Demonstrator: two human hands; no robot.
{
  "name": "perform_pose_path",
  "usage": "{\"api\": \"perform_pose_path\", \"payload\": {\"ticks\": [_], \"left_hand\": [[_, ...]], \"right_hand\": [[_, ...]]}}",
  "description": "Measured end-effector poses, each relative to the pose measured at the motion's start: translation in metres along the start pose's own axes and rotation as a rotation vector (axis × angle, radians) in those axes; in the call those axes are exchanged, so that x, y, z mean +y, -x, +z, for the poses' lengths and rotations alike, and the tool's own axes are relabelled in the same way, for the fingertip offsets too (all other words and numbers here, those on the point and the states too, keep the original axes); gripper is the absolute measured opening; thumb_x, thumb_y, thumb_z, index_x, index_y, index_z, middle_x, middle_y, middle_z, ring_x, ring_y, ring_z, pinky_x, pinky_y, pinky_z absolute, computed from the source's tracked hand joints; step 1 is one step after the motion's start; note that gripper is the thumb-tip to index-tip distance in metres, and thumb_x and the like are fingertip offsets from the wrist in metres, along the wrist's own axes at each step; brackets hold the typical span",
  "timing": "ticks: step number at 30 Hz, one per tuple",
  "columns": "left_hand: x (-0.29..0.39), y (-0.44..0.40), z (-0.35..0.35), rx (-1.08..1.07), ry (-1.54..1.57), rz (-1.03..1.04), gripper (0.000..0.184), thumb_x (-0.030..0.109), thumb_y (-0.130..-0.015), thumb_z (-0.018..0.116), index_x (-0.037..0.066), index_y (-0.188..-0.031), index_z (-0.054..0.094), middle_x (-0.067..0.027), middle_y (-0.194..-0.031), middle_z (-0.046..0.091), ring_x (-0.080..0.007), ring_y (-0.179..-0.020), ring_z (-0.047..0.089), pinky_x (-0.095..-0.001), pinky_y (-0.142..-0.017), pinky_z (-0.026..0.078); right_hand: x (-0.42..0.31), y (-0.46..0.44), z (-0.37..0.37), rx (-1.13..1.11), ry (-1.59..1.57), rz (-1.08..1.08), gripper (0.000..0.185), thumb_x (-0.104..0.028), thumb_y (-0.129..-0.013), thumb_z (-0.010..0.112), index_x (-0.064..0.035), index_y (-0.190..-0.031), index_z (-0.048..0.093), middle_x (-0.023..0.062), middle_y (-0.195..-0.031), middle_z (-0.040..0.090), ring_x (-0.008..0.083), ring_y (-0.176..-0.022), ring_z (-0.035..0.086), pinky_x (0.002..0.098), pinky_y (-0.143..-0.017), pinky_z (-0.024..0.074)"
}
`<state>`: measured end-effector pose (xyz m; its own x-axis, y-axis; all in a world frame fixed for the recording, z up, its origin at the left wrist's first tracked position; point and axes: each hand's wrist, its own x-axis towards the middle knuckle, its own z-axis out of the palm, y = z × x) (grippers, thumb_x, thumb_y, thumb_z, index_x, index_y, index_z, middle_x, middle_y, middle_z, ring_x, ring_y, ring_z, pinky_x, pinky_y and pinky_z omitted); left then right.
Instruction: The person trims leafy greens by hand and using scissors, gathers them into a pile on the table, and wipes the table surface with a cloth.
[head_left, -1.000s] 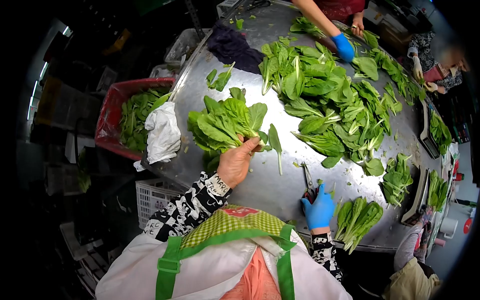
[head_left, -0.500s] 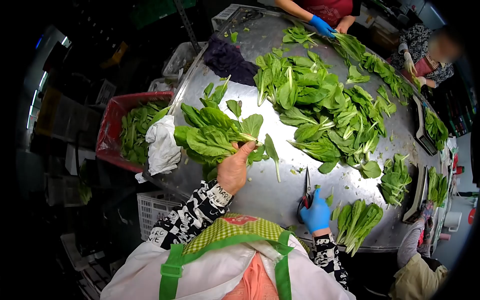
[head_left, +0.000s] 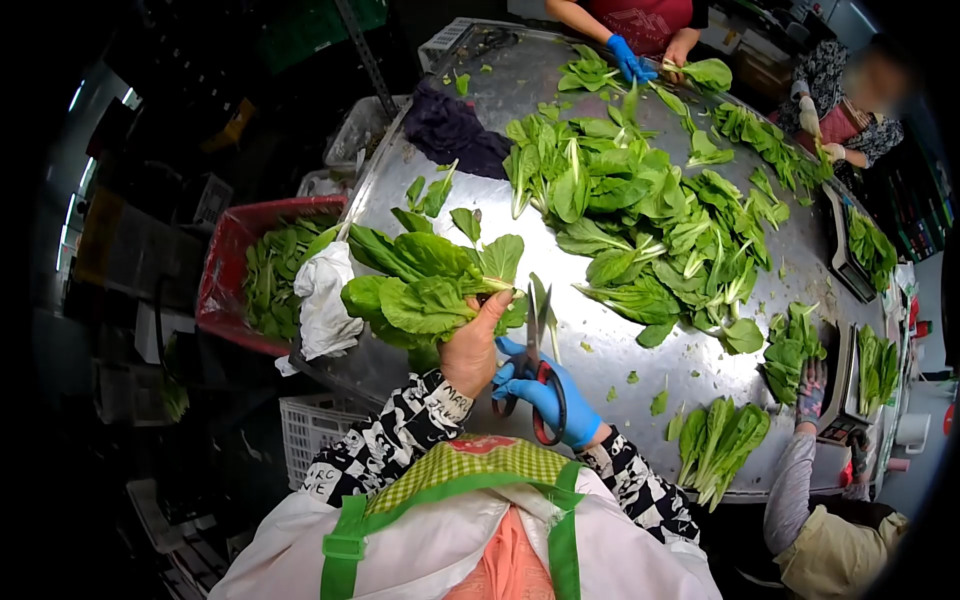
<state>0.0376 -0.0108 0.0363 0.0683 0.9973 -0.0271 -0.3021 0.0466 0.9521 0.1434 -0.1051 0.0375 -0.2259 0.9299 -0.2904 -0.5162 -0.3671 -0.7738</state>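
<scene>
My bare left hand [head_left: 475,345] grips the stems of a bunch of leafy greens [head_left: 420,285], its broad leaves spreading to the left above the metal table [head_left: 600,365]. Close beside it on the right, my blue-gloved right hand [head_left: 565,405] holds a pair of scissors [head_left: 537,315] by the dark and red handles. The blades point away from me, slightly apart, near the stem ends of the bunch. A few loose leaves [head_left: 437,190] lie just beyond the bunch.
A large heap of greens [head_left: 650,215] covers the table's middle, with a separate bundle [head_left: 722,445] at the near right. Left are a red bin [head_left: 212,290], a white cloth [head_left: 328,300] and a dark purple cloth [head_left: 455,125]. Scales [head_left: 843,385] and co-workers' hands are around the edges.
My right hand has lifted the scissors from the table at the right and brought them left, next to the bunch. My left hand stays nearly in place. A co-worker's gloved hand now reaches in at right.
</scene>
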Motion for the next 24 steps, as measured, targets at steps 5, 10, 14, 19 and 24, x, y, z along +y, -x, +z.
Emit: {"api": "perform_pose_path", "payload": {"ticks": [5, 10, 14, 19, 24], "left_hand": [[0.001, 0.003, 0.001, 0.004, -0.084, -0.001, 0.012, 0.011, -0.081, 0.068, 0.005, -0.08, 0.058, 0.0047, -0.075, 0.052, -0.0076, -0.066, 0.046, -0.0234, -0.061, 0.039], [0.007, 0.004, 0.006, -0.034, -0.069, -0.001, 0.011, 0.011, -0.082, 0.066, 0.003, -0.088, 0.061, 0.0032, -0.081, 0.057, -0.008, -0.072, 0.05, -0.023, -0.066, 0.042], [0.004, 0.005, 0.008, -0.036, 0.049, -0.031, 0.014, 0.01, -0.083, 0.065, 0.003, -0.095, 0.061, 0.0011, -0.088, 0.059, -0.009, -0.077, 0.053, -0.0229, -0.07, 0.043], [0.002, 0.005, 0.009, -0.024, 0.056, -0.025, 0.014, 0.009, -0.082, 0.065, 0.003, -0.094, 0.061, 0.0007, -0.088, 0.059, -0.0093, -0.078, 0.053, -0.0227, -0.071, 0.043], [0.005, 0.004, 0.003, 0.004, -0.067, -0.057, 0.015, 0.01, -0.083, 0.065, 0.004, -0.095, 0.059, 0.0003, -0.089, 0.059, -0.0084, -0.08, 0.054, -0.0221, -0.071, 0.044]], "right_hand": [[0.007, -0.012, 0.001, -0.027, 0.215, -0.066, 0.058, -0.012, -0.084, 0.054, 0.0023, -0.135, 0.03, 0.0048, -0.095, 0.055, 0.0116, -0.084, 0.053, 0.0254, -0.078, 0.0437], [0.008, -0.011, 0.002, 0.009, 0.23, -0.076, 0.055, -0.012, -0.085, 0.053, 0.0019, -0.134, 0.033, 0.0039, -0.093, 0.055, 0.0101, -0.083, 0.052, 0.025, -0.077, 0.0442], [0.001, -0.007, 0.008, 0.056, 0.209, -0.079, 0.046, -0.01, -0.086, 0.051, 0.0024, -0.129, 0.038, 0.0063, -0.094, 0.058, 0.0129, -0.083, 0.057, 0.0263, -0.077, 0.0456], [0.002, -0.007, 0.008, 0.075, 0.22, -0.082, 0.045, -0.01, -0.087, 0.049, 0.0023, -0.129, 0.038, 0.0059, -0.09, 0.057, 0.0121, -0.078, 0.057, 0.0251, -0.073, 0.0468], [-0.011, -0.004, 0.015, 0.182, 0.3, 0.071, 0.04, -0.011, -0.087, 0.053, 0.0016, -0.124, 0.045, 0.0018, -0.078, 0.056, 0.0098, -0.06, 0.056, 0.0246, -0.055, 0.0472]]}}
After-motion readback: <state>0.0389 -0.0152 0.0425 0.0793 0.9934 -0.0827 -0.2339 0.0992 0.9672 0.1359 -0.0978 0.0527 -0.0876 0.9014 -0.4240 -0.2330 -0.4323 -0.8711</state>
